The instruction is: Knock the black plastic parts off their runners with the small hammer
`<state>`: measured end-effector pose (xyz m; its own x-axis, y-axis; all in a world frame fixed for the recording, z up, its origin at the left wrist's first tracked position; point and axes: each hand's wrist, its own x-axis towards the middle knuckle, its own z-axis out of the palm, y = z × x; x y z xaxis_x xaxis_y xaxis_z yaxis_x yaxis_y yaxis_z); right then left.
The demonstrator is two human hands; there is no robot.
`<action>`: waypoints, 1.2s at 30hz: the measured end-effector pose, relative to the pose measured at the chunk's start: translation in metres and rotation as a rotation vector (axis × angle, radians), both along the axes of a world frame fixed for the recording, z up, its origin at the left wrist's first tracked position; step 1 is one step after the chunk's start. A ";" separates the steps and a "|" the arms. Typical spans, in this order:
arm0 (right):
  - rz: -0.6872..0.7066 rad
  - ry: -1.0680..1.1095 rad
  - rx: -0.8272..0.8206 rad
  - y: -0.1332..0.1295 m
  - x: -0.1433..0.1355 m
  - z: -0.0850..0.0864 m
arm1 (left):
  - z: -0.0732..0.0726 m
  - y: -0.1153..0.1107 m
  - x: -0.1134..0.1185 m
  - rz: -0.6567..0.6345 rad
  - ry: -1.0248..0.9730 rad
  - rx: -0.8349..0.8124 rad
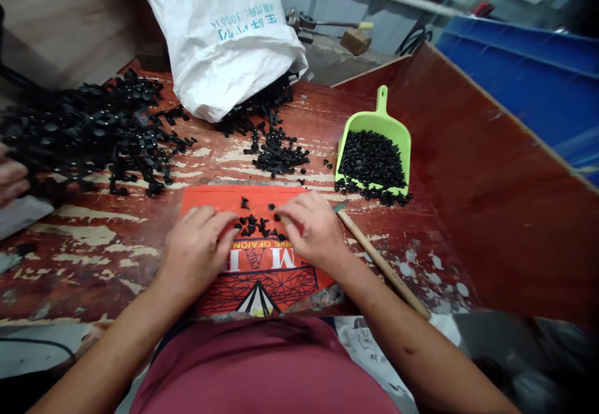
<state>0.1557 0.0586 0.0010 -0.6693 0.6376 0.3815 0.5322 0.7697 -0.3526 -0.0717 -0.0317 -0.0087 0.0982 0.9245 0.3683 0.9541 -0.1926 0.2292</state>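
Several small black parts (255, 225) lie on a red printed sheet (276, 286) at the middle of the table. My left hand (199, 242) rests at their left side, its thumb and fingertips close together near a black part. On the right side my right hand (314, 226) is curled, with thumb and index finger near a small black piece (277, 217). Whatever lies between the fingertips of either hand is too small to make out. Beyond the sheet sits a small heap of black parts (281, 155).
A green dustpan (406, 152) full of black pieces stands at the right, near a wooden stick (384, 264). A white sack (229, 39) spills black parts at the back. A large black pile (93, 127) and another person's hand (12, 180) are at the left.
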 end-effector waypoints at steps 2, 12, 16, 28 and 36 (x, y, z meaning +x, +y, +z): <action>0.037 -0.083 0.051 -0.014 -0.007 0.001 | 0.001 0.006 0.003 -0.028 0.037 0.009; 0.209 -0.174 0.263 -0.029 -0.023 -0.007 | 0.007 -0.012 -0.005 0.013 0.125 -0.137; 0.320 -0.168 0.362 -0.040 -0.024 -0.009 | 0.012 -0.017 -0.009 0.081 -0.148 -0.122; 0.160 0.217 -0.259 -0.053 0.014 -0.022 | -0.007 -0.053 -0.010 0.028 -0.479 -0.298; 0.124 -0.014 -0.183 -0.060 -0.018 -0.003 | 0.023 -0.042 -0.006 0.226 -0.354 -0.090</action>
